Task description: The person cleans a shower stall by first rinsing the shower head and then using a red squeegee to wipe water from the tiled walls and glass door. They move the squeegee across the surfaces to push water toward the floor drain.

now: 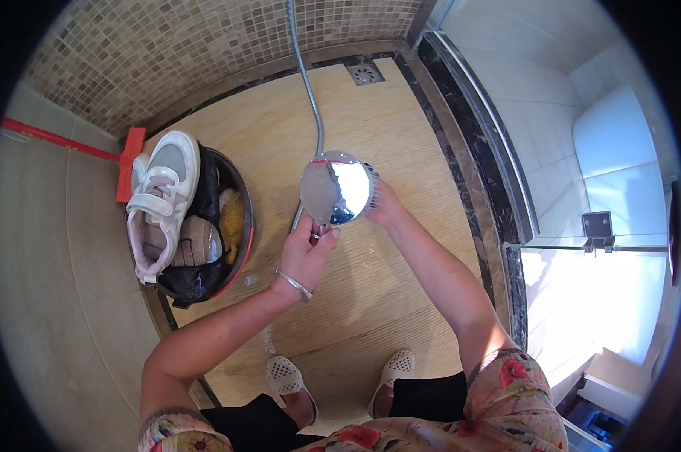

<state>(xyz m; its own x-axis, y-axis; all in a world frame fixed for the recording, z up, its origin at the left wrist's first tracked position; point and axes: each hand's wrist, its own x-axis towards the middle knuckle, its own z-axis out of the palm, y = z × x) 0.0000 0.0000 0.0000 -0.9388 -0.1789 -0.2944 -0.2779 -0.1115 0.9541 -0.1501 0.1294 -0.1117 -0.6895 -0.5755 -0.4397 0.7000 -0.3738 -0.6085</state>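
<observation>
My left hand (310, 252) is closed round the handle of a round chrome shower head (331, 192), whose mirror-like back faces up. A ring and a bracelet show on that hand and wrist. On the far side of the shower head, my right hand (385, 202) is partly hidden behind the disc. A bristled brush (374, 188) pokes out by its fingers, its bristles pointing right; most of it is covered by the disc. A grey metal hose (310, 98) runs from the top of the view down behind the shower head.
A dark tub (244, 260) at left holds a white and grey shoe (167, 188), dark items and a yellow thing (232, 218). Beside it leans a red-handled tool (132, 166). A floor drain (365, 73) lies far off; a raised dark sill (479, 135) and glass door stand right.
</observation>
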